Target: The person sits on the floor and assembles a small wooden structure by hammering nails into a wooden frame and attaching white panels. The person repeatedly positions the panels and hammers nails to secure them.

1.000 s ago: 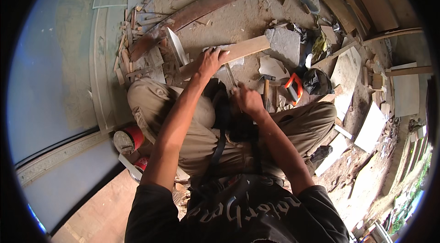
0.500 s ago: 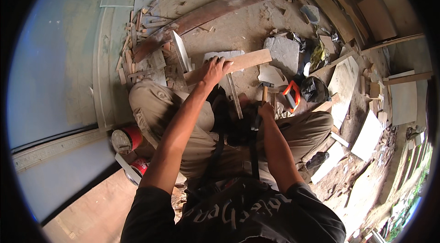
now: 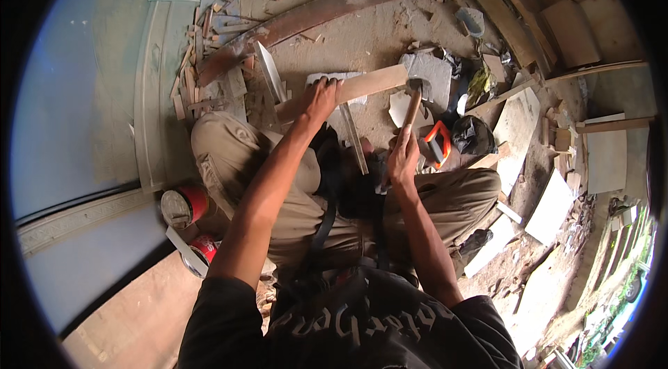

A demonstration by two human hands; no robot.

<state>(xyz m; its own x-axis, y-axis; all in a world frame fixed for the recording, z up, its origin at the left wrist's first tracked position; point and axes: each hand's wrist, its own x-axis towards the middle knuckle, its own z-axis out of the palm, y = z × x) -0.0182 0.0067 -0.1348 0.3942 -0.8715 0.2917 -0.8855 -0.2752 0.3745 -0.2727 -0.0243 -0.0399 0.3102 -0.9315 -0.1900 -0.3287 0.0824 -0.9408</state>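
My left hand (image 3: 321, 99) is closed over a flat wooden board (image 3: 372, 85) held slanting across in front of my lap. In my right hand (image 3: 403, 159) is a hammer (image 3: 412, 110), gripped by its wooden handle. The hammer's head is beside the board's right end; whether they touch I cannot tell. A pale angled strip (image 3: 270, 71) sticks out past the board's left part. Another narrow strip (image 3: 355, 143) runs from under the board toward my lap.
An orange-handled tool (image 3: 438, 143) lies right of my right hand, by a black plastic bag (image 3: 473, 135). Two red cans (image 3: 188, 206) stand at my left. A long brown plank (image 3: 320, 18) crosses the floor ahead. Wood offcuts (image 3: 198, 66) and sheets (image 3: 550, 209) lie about.
My right hand has lifted the hammer up and forward, bringing its head to the board's right end. The left hand keeps its grip on the board, which has hardly shifted.
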